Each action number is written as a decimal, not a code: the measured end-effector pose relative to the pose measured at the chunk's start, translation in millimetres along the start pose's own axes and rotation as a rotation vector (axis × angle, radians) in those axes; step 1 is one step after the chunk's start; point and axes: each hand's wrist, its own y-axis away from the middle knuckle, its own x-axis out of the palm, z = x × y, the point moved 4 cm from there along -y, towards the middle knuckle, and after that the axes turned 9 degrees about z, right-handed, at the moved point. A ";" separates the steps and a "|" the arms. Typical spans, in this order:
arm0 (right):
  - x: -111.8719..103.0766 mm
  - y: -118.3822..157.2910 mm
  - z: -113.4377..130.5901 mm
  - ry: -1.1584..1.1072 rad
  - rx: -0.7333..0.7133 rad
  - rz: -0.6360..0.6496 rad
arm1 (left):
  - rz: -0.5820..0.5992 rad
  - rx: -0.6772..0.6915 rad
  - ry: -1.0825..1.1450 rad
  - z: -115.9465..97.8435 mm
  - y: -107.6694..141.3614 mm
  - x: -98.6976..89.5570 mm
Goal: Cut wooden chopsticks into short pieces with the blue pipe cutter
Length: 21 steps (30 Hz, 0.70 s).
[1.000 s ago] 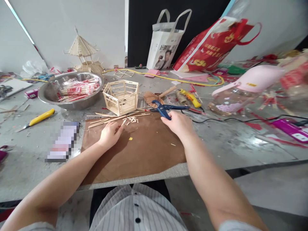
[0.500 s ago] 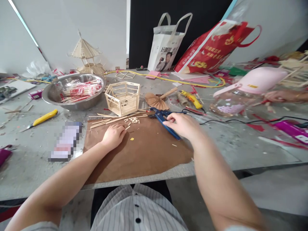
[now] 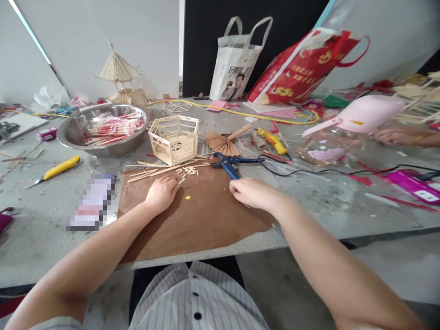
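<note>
My left hand point(image 3: 161, 195) rests on the brown sheet point(image 3: 199, 224) with its fingers curled, a short wooden stick point(image 3: 182, 179) at the fingertips. My right hand point(image 3: 252, 192) is closed over the end of the lower handle of a blue hand cutter point(image 3: 228, 167); that end is hidden beneath it. The cutter's handles are spread apart. Between the hands lie small cut stick pieces point(image 3: 191, 171) and a yellow scrap point(image 3: 187, 197). Longer thin sticks point(image 3: 144, 174) lie beyond my left hand, in front of a six-sided wooden stick frame point(image 3: 173, 140).
A steel bowl point(image 3: 103, 149) of wrapped sticks stands at left, near a yellow craft knife point(image 3: 62, 167) and a phone point(image 3: 92, 201). Behind lie a folded brown paper fan point(image 3: 223, 143) and a yellow glue gun point(image 3: 273, 140). At right are a pink-lidded jug point(image 3: 357, 114) and another person's hand point(image 3: 395, 136).
My right hand has come down and toward me, from above the cutter onto the end of its lower handle. The cutter's other handle now shows more. My left hand stays put.
</note>
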 end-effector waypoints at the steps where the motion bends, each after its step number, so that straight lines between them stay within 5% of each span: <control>1: -9.9 -8.5 2.5 0.007 -0.014 -0.083 | 0.003 -0.002 0.000 0.1 -0.1 0.2; 5: -42.1 -54.4 9.5 0.048 -0.008 -0.305 | -0.006 -0.015 0.006 0.9 -0.9 -0.4; 11: -44.4 -114.3 13.1 0.106 0.015 -0.115 | -0.050 -0.101 0.017 8.1 -1.9 -3.1; 21: -46.9 -113.5 21.3 0.095 0.008 -0.079 | -0.013 -0.132 0.041 9.6 -1.8 -1.5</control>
